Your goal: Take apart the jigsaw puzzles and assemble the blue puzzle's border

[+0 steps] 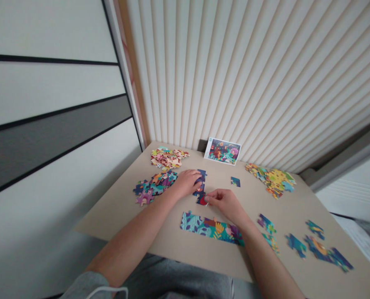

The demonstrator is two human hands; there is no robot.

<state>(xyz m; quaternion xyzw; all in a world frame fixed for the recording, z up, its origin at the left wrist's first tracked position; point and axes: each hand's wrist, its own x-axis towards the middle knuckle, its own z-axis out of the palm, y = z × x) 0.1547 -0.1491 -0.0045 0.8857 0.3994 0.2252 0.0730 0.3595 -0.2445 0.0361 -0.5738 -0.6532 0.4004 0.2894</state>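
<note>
A short upright strip of joined dark blue puzzle pieces [201, 176] lies mid-table. My left hand [187, 182] rests on its left edge, palm down, fingers extended. At the strip's lower end, my right hand [220, 200] pinches a dark piece with a red patch [203, 200] between thumb and fingertips. Whether that piece is fully joined to the strip cannot be made out. Nearer to me lies a joined row of teal and colourful pieces [216, 229], its right end partly hidden by my right forearm.
A picture card [223, 151] leans at the back. Piles of pieces lie at back left [168, 158], left [154, 187] and back right [274, 179]. One blue piece [235, 181] sits right of the strip; several loose pieces [319, 247] lie front right on the table [119, 211].
</note>
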